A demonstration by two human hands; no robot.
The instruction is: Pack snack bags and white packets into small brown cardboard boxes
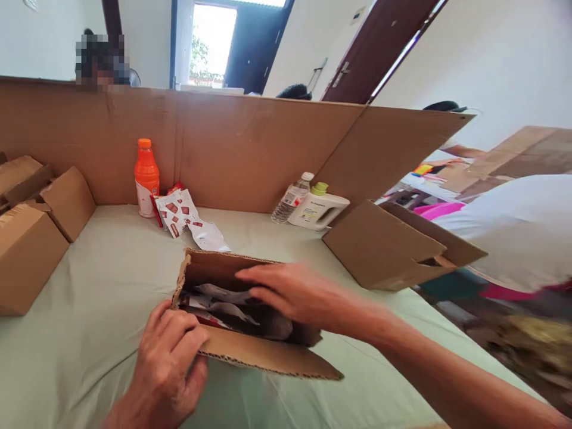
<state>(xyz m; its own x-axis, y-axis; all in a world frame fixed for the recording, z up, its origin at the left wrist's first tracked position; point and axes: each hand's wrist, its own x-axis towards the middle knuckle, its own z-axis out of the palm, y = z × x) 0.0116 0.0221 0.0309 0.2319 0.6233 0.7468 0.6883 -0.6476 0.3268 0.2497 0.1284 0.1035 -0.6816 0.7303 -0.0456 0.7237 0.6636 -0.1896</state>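
Note:
In front of me an open cardboard box (pixel 268 351) stands on the cloth-covered surface. Inside it are several pouches (pixel 223 307), partly hidden by the box walls and my right hand. My left hand (pixel 170 357) is closed on the near left corner of the box, fingers over the rim. Over the box opening reaches my right hand (pixel 286 292), its fingers stretched out and pointing left above the pouches. It is open, and nothing shows in its grasp. Behind the box lie white and red printed packets (pixel 179 211), leaning near an orange-capped bottle (pixel 145 179).
A clear plastic bottle (pixel 290 199) and a white jug with green cap (pixel 318 208) stand behind. Open cardboard boxes sit at right (pixel 388 244) and left (pixel 31 256). A cardboard panel (pixel 250 149) walls the back. Other people are partly visible beyond it.

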